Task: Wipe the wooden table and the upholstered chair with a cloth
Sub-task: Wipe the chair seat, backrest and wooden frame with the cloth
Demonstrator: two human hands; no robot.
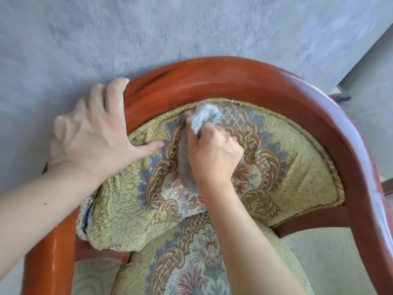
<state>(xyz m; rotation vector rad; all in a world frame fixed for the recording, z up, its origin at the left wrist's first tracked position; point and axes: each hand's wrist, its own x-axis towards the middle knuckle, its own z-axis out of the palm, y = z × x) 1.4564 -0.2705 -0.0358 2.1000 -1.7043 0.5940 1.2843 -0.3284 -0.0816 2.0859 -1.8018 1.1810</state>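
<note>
Fingers [221, 145] of my right hand [212, 158] are clenched around the grey cloth [203, 119], which I see pressed against the patterned backrest [287, 167] of the upholstered chair [212, 262], near its top edge. My left hand [89, 135] grips the curved wooden frame [244, 79], four fingers curled over the rail and thumb lying on the fabric. A grey textured wall [148, 28] stands just behind the chair.
</note>
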